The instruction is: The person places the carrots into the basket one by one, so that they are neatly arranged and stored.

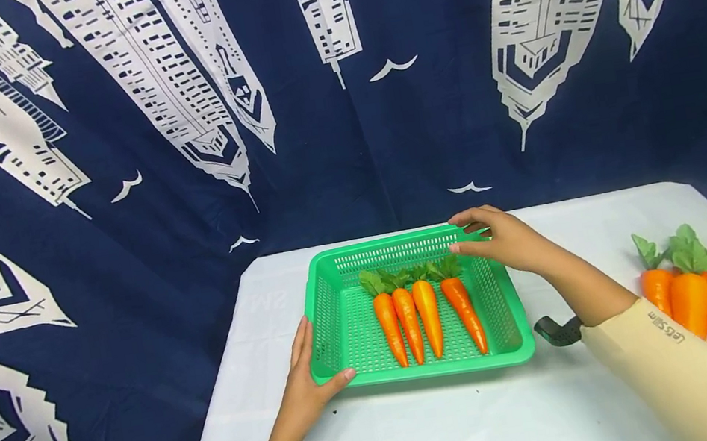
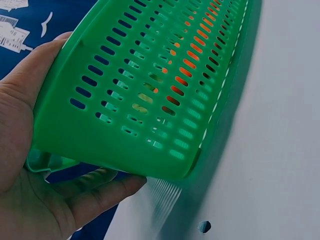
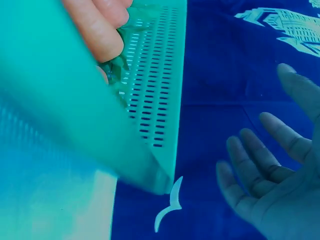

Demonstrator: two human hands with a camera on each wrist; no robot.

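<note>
A green slotted plastic basket (image 1: 432,369) stands at the middle of the white table, several orange carrots (image 1: 429,315) with green leaves lying side by side in it. My left hand (image 1: 305,385) grips its front left corner, thumb along the front rim and fingers at the left side. From close up, the left wrist view shows that hand (image 2: 55,185) around the basket's rim (image 2: 50,95), fingers beneath. At the back right corner, my right hand (image 1: 494,234) has its fingers spread over the rim. In the right wrist view this hand (image 3: 275,175) appears open, beside the basket (image 3: 172,65).
Several more carrots (image 1: 689,294) with leaves lie at the right of the white table (image 1: 491,427), beyond my right sleeve (image 1: 680,370). Behind and left of the table hangs a dark blue cloth (image 1: 321,180) with white building prints.
</note>
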